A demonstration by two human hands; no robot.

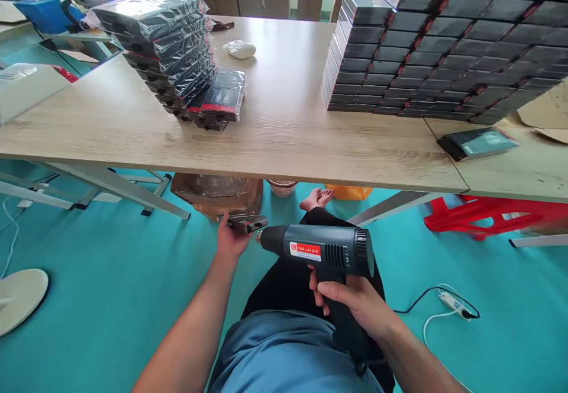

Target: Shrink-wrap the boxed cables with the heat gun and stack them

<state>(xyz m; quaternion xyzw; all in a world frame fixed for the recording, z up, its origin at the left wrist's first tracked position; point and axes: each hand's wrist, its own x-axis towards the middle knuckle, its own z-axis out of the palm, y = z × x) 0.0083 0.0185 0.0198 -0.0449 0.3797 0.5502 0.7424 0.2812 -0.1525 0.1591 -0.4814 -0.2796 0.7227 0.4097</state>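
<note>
My left hand (pixel 232 240) grips a small dark box (pixel 247 222) below the table's front edge. In my right hand (pixel 350 298) is a dark heat gun (pixel 323 248), its fingers wrapped round the handle. The gun's nozzle points left, close to the right end of the box. On the table (pixel 284 144), a leaning stack of film-wrapped dark boxes (pixel 164 44) stands at the left, with a few lower boxes (pixel 222 94) against it. A large stack of dark boxes (pixel 426 55) rises at the right.
One dark packet (pixel 478 142) lies at the right front of the table, a white bundle (pixel 240 49) near its middle. Below are a carton (pixel 217 192), a red stool (pixel 497 215), table legs and a power strip (pixel 456 305) with cables.
</note>
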